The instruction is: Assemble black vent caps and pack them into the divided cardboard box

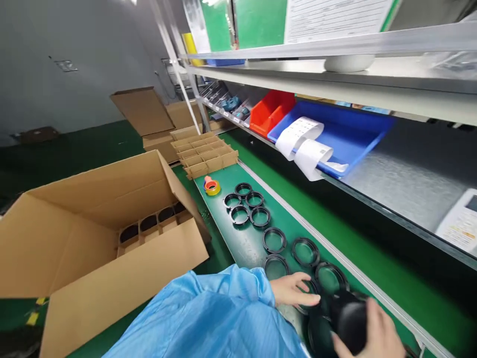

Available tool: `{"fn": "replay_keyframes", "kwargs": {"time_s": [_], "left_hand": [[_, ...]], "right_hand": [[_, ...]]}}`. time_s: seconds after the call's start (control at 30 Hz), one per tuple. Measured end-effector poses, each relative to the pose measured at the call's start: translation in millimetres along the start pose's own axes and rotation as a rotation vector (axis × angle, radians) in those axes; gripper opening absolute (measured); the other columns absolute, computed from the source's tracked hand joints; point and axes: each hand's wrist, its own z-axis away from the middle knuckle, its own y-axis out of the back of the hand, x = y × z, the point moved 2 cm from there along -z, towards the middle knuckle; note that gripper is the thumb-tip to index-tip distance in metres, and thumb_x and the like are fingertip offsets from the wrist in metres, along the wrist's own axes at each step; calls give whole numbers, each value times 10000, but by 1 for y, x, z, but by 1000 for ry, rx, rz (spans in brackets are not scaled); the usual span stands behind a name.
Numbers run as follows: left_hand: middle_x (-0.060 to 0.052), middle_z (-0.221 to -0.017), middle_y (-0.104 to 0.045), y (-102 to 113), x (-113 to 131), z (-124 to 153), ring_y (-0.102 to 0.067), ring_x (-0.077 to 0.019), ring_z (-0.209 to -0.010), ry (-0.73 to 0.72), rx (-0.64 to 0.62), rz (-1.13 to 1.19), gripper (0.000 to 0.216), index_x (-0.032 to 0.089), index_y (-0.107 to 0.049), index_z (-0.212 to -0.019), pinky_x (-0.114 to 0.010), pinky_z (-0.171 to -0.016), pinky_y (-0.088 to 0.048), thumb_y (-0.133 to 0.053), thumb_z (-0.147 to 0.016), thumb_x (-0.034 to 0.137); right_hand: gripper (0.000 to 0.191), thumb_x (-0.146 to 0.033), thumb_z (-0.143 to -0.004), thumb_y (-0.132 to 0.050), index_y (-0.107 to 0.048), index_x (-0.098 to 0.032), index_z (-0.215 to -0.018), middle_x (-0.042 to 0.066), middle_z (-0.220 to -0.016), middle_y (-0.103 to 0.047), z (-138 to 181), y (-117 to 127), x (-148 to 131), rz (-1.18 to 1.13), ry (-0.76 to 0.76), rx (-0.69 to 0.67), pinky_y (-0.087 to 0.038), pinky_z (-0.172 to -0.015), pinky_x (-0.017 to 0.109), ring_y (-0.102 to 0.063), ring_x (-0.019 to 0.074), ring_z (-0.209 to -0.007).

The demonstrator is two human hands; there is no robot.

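Several black rings (274, 240) lie in a row along the green bench mat (244, 243). My left hand (294, 290), in a light blue sleeve, rests at the near end of the row with its fingers stretched onto a ring (309, 286). My right hand (372, 335) is wrapped round a black cylindrical part (348, 318) at the bottom edge, just above more rings.
An open cardboard box (97, 238) with divider cells stands at the left. Cardboard dividers (204, 151) and a tape roll (212, 187) lie farther along the bench. A blue tray (335, 132) with paper rolls and a red bin (270, 110) sit on the shelf rail at the right.
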Motion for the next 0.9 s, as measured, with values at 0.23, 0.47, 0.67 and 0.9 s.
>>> {"fn": "replay_keyframes", "kwargs": {"time_s": [0.23,0.47,0.67,0.9], "left_hand": [[-117,-1282,-610,65,12,64,-536,-305,-1262,-296,229,214,834,193,-552,-1310,-438,-1120,-380,-908,-606,462],[-167,-1464,-486,145,-19,120,-454,-362,-1365,-309,233,149,920,230,-417,-1470,-551,-1151,-336,-797,-712,585],[-196,-1642,-155,200,-6,157,-91,-510,-1481,-420,439,-765,1219,310,-280,-1563,-730,-1141,-139,-891,-532,534],[-149,-1572,-263,305,-28,201,-241,-416,-1456,-285,791,-738,1160,328,-253,-1553,-586,-1163,-284,-778,-523,234]], "right_hand": [[977,-566,-781,-684,-195,-315,-1589,104,-1623,-233,-28,-50,-119,-458,30,-405,-352,-1134,625,-273,401,-1469],[748,-516,-783,-765,-491,-239,-1421,117,-1457,-540,-33,-101,-160,-1219,-587,-1006,-392,-1160,438,-494,298,-1362],[759,-531,-703,-836,-520,-181,-1296,138,-1315,-644,-35,-162,-246,-1209,-777,-1079,-488,-1058,445,-598,309,-1241],[811,-691,-745,-710,-497,-223,-1372,144,-1405,-562,-45,-248,-322,-1113,-722,-1337,-537,-968,452,-555,317,-1290]]}}
